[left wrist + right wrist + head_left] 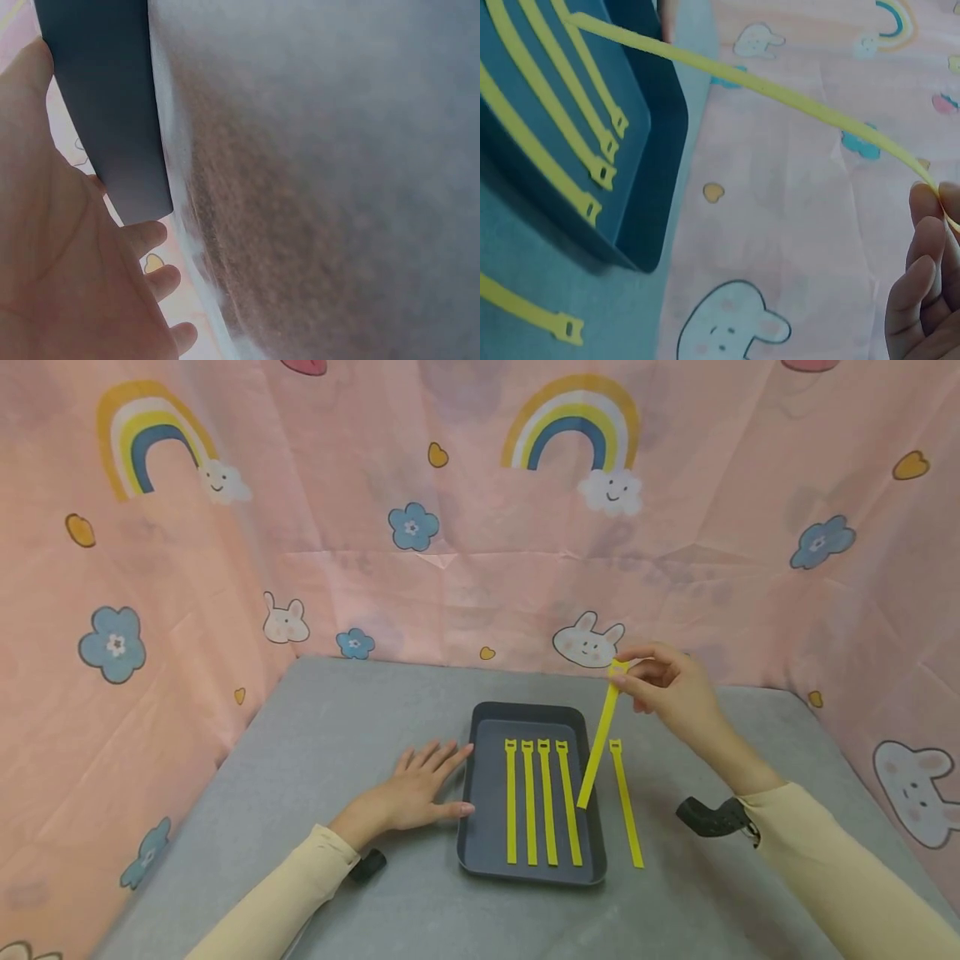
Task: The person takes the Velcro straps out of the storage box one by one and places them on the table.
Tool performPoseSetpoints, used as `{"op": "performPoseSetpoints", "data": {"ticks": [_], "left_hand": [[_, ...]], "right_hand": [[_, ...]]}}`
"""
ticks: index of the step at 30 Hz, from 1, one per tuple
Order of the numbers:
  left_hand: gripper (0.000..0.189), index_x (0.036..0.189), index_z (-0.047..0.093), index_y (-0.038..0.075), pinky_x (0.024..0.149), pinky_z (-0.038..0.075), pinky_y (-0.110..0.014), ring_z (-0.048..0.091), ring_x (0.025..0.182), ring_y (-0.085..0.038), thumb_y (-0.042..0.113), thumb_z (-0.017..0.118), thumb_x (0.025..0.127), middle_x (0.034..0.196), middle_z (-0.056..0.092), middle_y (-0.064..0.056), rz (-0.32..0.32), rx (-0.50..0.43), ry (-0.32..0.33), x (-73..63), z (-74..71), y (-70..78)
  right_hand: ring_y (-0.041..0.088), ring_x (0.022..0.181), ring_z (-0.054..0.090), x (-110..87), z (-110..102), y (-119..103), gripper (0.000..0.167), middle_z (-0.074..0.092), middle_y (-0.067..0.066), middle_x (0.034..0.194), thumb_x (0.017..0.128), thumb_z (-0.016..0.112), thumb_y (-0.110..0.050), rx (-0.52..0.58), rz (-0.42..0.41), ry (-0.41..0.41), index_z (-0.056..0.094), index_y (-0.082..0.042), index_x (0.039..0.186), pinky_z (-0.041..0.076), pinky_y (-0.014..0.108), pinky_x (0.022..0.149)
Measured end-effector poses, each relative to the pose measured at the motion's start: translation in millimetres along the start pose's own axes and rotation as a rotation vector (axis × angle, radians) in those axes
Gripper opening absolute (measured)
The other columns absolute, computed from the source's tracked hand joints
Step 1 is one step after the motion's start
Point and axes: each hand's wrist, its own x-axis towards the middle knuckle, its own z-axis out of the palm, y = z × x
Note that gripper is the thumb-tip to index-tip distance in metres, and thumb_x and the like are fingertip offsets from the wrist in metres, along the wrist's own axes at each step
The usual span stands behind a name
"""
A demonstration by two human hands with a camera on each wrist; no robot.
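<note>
My right hand (671, 689) pinches a yellow hook-and-loop cable tie (602, 735) by its slotted head, between thumb and fingers. The strap slants down over the right side of a dark grey tray (487, 793); in the right wrist view the tie (780, 94) bows slightly toward the tray. Several matching ties (529, 802) lie side by side inside, slotted heads at the far end. One more tie (627, 806) rests on the table, right of the tray. With fingers spread, my left hand (416, 789) touches the tray's left wall, its thumb and index fingertip at the rim.
The grey table (330, 718) extends around the tray on all sides. A pink printed curtain (465, 602) hangs behind the table and along both sides. Black wrist cameras (712, 817) stick out beneath both cream sleeves (832, 868).
</note>
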Motion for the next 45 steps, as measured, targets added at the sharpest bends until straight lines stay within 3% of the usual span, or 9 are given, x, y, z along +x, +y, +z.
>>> {"op": "performPoseSetpoints", "data": {"ticks": [13, 25, 33, 39, 45], "left_hand": [[0.090, 0.160, 0.000, 0.036, 0.121, 0.006, -0.065, 0.006, 0.157, -0.034, 0.076, 0.042, 0.091, 0.169, 0.010, -0.003, -0.006, -0.001, -0.003, 0.5, 0.4, -0.2], [0.090, 0.160, 0.000, 0.035, 0.121, 0.004, -0.065, 0.004, 0.157, -0.034, 0.075, 0.042, 0.091, 0.169, 0.008, -0.004, -0.009, -0.017, -0.017, -0.2, -0.9, 1.5], [0.089, 0.160, 0.000, 0.037, 0.121, 0.004, -0.065, 0.004, 0.157, -0.033, 0.074, 0.043, 0.091, 0.169, 0.008, -0.003, -0.012, -0.018, -0.015, -0.1, 0.5, 1.1], [0.089, 0.160, 0.000, 0.037, 0.122, 0.004, -0.065, 0.004, 0.157, -0.034, 0.073, 0.043, 0.092, 0.169, 0.008, -0.002, -0.014, -0.022, -0.016, -0.7, -0.1, 1.6], [0.088, 0.160, 0.001, 0.035, 0.121, 0.005, -0.065, 0.005, 0.157, -0.035, 0.072, 0.045, 0.093, 0.169, 0.009, -0.003, -0.010, -0.017, -0.012, -1.2, -1.4, 2.5]], "right_hand": [[0.022, 0.065, 0.059, -5.8, -17, 17, 0.031, 0.069, -0.014, 0.079, 0.091, 0.072, -0.031, -0.052, 0.077, -0.025, 0.064, -0.021, 0.119, 0.047, 0.030, 0.057], [0.017, 0.063, 0.058, -10.6, -33, 44, 0.033, 0.067, -0.017, 0.075, 0.093, 0.071, -0.029, -0.069, 0.122, -0.027, 0.063, -0.018, 0.122, 0.046, 0.030, 0.058], [0.019, 0.064, 0.058, -16.0, -44, 48, 0.036, 0.068, -0.010, 0.073, 0.093, 0.069, -0.037, -0.127, 0.142, -0.042, 0.062, -0.017, 0.122, 0.047, 0.029, 0.061], [0.018, 0.062, 0.057, -19.3, -50, 52, 0.033, 0.065, -0.010, 0.069, 0.094, 0.069, -0.033, -0.114, 0.135, -0.070, 0.062, -0.017, 0.122, 0.046, 0.028, 0.060], [0.020, 0.064, 0.058, -21.8, -52, 56, 0.037, 0.066, -0.008, 0.071, 0.094, 0.068, -0.038, -0.140, 0.182, -0.080, 0.061, -0.017, 0.123, 0.047, 0.029, 0.061]]}}
